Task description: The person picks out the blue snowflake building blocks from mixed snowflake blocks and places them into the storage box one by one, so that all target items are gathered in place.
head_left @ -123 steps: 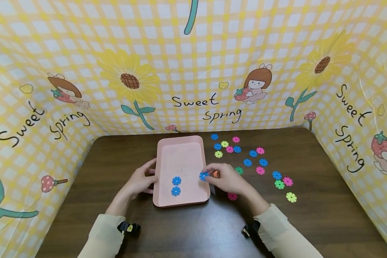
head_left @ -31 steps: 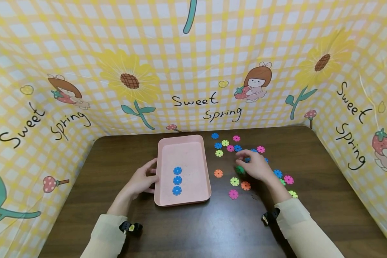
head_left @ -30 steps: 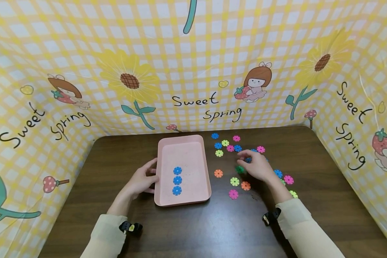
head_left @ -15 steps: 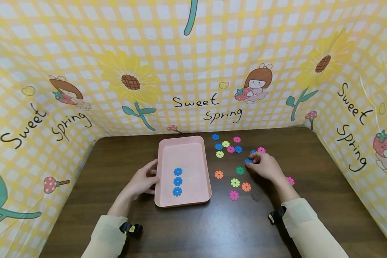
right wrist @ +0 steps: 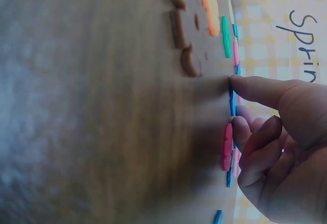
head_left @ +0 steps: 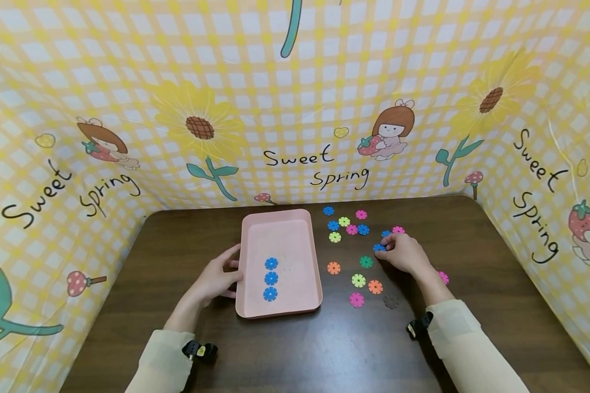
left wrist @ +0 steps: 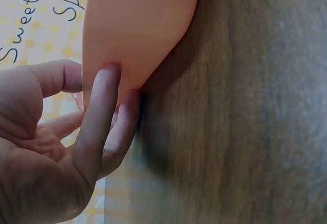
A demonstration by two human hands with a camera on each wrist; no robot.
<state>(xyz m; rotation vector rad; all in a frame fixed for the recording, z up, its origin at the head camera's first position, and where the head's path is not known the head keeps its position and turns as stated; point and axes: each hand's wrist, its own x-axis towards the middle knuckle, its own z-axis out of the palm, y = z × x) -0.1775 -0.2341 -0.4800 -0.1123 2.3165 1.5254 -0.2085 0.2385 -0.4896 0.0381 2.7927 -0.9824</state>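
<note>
My left hand (head_left: 217,278) holds the left side of a pink tray (head_left: 317,273); in the left wrist view its fingertips press against the tray's outer wall (left wrist: 138,24). Inside the tray, three blue snowflake discs (head_left: 271,278) lie in a column. Right of the tray, my right hand (head_left: 407,255) is low over the table, thumb and index finger pinching the edges of a blue snowflake disc (head_left: 378,248). The right wrist view shows this blue disc (right wrist: 233,98) edge-on between the fingertips. A green disc (head_left: 366,262) lies just left of the hand.
Several pink, yellow, blue and orange discs are scattered on the dark wooden table (head_left: 295,355), among them an orange disc (head_left: 375,287). A brown disc (head_left: 390,301) blends into the wood. A checked cloth (head_left: 295,109) walls off the back and sides.
A third blue disc now lies in the tray, where my right hand was earlier. That hand has since moved right and lowered its fingertips onto another blue disc. My left hand has stayed put.
</note>
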